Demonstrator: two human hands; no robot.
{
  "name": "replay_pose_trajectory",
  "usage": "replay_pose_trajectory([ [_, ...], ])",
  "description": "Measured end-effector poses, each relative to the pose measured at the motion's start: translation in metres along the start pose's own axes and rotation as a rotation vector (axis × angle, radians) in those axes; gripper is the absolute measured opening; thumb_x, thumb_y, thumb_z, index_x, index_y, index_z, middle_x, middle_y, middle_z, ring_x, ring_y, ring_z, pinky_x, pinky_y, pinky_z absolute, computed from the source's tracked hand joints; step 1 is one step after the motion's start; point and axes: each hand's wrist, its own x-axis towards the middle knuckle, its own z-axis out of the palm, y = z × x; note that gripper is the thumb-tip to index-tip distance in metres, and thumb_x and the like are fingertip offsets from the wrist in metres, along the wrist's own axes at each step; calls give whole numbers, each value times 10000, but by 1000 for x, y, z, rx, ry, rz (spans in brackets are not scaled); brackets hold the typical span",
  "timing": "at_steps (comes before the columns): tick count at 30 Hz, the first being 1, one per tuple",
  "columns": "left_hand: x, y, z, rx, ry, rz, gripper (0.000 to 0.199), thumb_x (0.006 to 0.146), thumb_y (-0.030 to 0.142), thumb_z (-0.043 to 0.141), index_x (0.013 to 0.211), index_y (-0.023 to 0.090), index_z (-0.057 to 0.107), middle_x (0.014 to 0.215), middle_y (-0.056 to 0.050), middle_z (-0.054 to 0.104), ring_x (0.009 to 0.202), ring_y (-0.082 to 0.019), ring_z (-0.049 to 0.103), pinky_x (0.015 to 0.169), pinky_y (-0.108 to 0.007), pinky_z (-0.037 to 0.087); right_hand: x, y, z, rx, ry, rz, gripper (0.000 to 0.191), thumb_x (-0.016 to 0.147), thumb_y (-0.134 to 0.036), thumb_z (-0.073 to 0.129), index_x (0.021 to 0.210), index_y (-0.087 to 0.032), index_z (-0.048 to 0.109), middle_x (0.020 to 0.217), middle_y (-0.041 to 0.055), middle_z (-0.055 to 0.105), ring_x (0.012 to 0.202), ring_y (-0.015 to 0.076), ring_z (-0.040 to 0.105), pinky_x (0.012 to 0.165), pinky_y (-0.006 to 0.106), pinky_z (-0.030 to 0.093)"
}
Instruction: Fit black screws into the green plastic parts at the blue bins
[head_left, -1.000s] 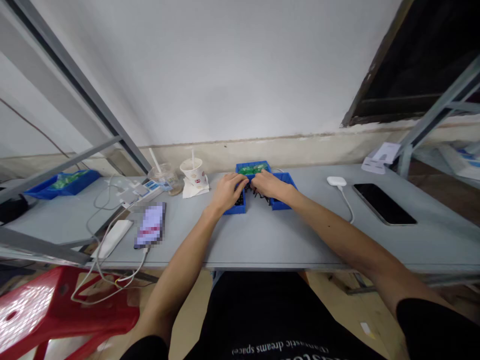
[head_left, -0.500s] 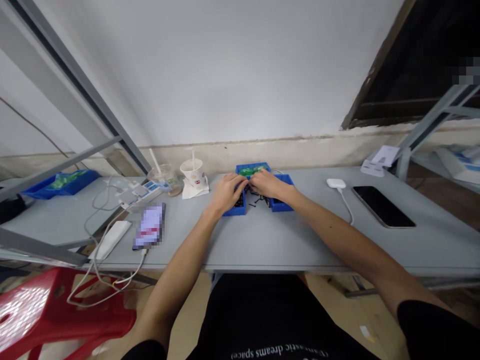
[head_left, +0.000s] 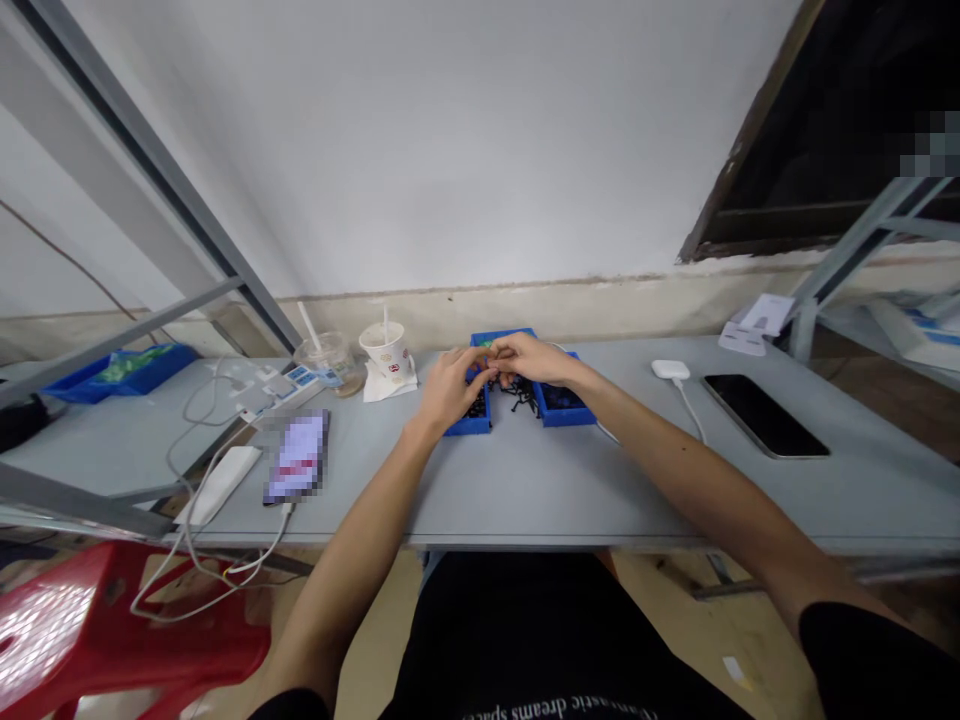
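Above the left blue tray, my left hand has its fingertips pinched together, meeting those of my right hand. Whatever lies between the fingertips is too small to make out. Dark small parts partly show in the left tray under my left hand. Loose black screws lie on the table between this tray and the right blue tray, which holds dark contents. Behind my hands stands a third blue tray, mostly covered by them.
A paper cup and a plastic cup with straws stand left, near a power strip. A phone and white power bank lie nearer. Rightward are a white earphone case and a dark phone. A red stool stands below.
My right hand has turned and shifted slightly left, its fingertips now against my left fingertips. More of the right tray and the loose screws shows. My left hand has barely moved.
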Motion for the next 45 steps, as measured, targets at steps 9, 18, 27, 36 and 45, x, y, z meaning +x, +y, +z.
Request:
replay_pose_trajectory([
  [9,1,0,-2,10,13,-7,124,1029,315,656,994,245,752,964,-34,785,972,-236,669,901,-380,514,-2,1,-11,136,16,19,184,822,-161,773,939,-203,637,731,-4,705,711,152,676,733,295,558],
  [18,0,-1,-2,35,81,-55,200,1048,376,623,1000,229,750,965,-43,776,961,-233,673,891,-376,503,-7,-19,-13,-157,38,-23,61,880,-189,698,842,-185,650,763,9,696,674,141,653,687,290,529],
  [27,1,2,-3,70,8,-41,304,1101,379,487,1036,226,741,988,-53,779,991,-242,671,916,-392,499,-9,-26,-8,-344,147,-60,109,959,-219,569,868,-193,622,745,25,688,680,153,619,690,290,469],
  [36,0,-1,-2,81,39,-59,312,1102,378,489,1042,213,746,1020,-64,782,1005,-246,680,906,-385,490,-12,-30,-3,-475,102,-83,88,966,-248,611,1026,-197,649,881,38,743,804,173,657,768,294,459],
  [45,0,0,-3,75,34,-58,313,1102,388,486,1049,225,748,1015,-63,779,1002,-246,681,912,-395,498,-15,-30,-6,-623,88,-157,124,1006,-231,541,897,-217,598,823,19,680,805,178,605,771,313,422],
])
